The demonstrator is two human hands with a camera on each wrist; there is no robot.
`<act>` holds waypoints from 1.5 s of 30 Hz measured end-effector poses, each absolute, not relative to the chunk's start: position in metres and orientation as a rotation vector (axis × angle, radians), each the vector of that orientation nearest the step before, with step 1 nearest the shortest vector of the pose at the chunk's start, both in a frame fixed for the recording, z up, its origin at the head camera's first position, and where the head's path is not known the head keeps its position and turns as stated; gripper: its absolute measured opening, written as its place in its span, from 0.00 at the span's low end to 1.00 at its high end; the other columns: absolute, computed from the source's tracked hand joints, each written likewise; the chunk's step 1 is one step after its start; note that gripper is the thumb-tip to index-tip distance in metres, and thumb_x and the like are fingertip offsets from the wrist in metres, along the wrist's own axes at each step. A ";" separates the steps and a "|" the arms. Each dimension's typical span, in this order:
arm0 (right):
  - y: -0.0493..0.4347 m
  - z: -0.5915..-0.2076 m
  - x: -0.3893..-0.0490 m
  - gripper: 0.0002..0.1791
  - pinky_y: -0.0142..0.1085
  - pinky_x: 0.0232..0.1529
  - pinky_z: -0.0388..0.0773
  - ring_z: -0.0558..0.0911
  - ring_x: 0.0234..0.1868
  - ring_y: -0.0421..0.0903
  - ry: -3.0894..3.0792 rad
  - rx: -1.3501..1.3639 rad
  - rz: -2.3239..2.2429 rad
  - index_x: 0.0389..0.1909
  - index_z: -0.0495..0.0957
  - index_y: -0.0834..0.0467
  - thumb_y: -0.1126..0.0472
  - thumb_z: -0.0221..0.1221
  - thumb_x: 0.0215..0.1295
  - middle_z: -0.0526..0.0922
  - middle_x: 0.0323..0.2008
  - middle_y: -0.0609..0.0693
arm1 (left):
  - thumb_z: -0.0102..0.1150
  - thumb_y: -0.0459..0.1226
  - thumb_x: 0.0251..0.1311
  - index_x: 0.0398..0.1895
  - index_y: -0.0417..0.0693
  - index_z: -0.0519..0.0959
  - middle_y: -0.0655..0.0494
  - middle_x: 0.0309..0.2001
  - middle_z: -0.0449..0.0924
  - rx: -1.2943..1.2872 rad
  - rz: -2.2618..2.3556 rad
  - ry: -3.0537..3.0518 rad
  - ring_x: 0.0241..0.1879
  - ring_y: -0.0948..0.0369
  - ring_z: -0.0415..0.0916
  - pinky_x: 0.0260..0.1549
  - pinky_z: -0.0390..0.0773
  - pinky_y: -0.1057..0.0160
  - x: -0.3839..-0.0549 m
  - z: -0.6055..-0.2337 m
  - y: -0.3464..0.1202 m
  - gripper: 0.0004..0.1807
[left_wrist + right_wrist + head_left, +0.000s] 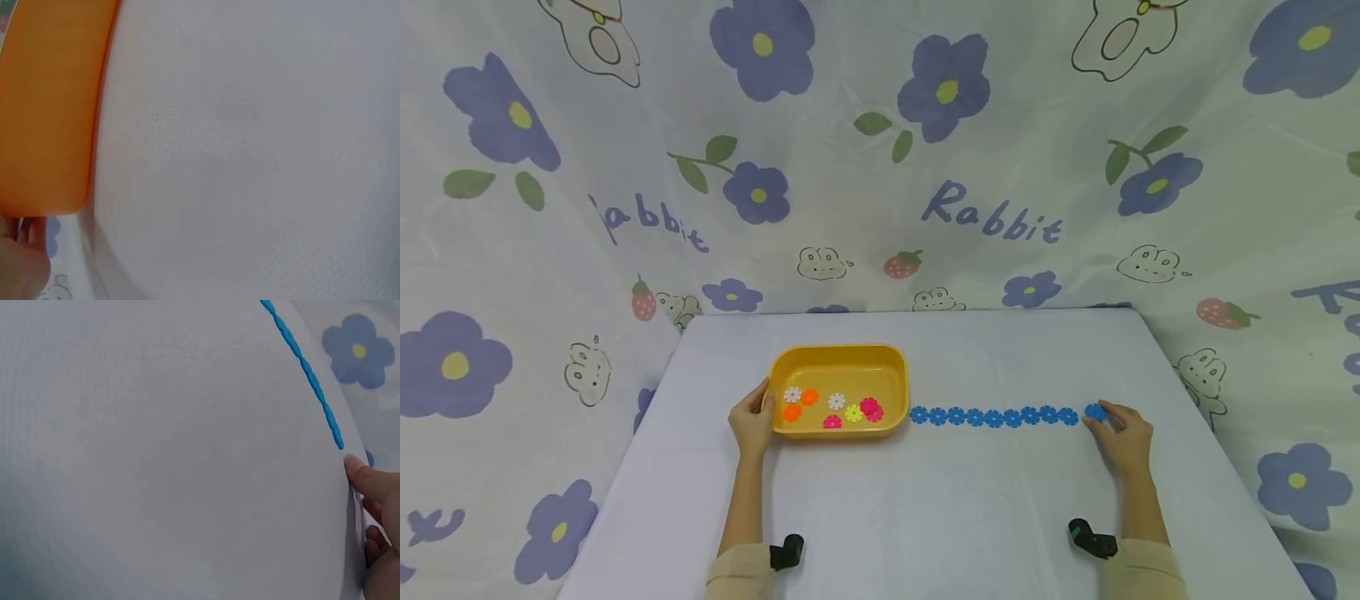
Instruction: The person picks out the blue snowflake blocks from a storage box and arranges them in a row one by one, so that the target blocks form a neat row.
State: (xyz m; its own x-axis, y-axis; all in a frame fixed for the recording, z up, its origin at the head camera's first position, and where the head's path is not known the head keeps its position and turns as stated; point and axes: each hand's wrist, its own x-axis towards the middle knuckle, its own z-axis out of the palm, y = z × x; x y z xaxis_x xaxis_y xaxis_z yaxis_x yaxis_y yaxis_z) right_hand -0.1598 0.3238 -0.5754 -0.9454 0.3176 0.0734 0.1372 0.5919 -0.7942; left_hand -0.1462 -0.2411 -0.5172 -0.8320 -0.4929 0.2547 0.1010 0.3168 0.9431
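My left hand (751, 421) holds the left end of a yellow tray (838, 434), thumb near its rim; in the left wrist view that hand (24, 259) shows at the end of the tray's orange-looking side (53, 119). Inside lie white, orange, pink and yellow flower-shaped plastic discs (837, 402). A row of several blue flower-shaped discs (994, 418) runs right from the tray. Past its right end, my right hand (1123, 437) pinches one blue disc (1095, 412), a small gap from the row. In the right wrist view, the hand (381, 512) hides that disc.
A white cloth covers the table (940, 517). Behind and beside it hangs a curtain (850, 167) printed with flowers and rabbits. Black wrist cameras (787, 552) sit on both forearms, by the beige sleeves.
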 end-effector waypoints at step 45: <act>0.331 -0.577 -0.152 0.18 0.67 0.58 0.56 0.62 0.58 0.70 -2.681 -0.134 1.185 0.48 0.74 0.75 0.71 0.59 0.57 0.70 0.51 0.72 | 0.53 0.21 0.57 0.50 0.26 0.76 0.33 0.50 0.76 0.363 -1.576 -2.060 0.51 0.41 0.73 0.36 0.73 0.84 -0.153 -0.535 -0.248 0.16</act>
State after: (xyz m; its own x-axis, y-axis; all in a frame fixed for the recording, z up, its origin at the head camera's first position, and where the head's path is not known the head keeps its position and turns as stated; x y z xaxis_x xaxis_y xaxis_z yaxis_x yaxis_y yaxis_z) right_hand -0.1523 0.3306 -0.5765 -0.9744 0.1660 0.1517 -0.0004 0.6733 -0.7394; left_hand -0.1529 -0.2478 -0.5350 -0.8305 -0.5039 0.2375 0.0974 0.2883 0.9526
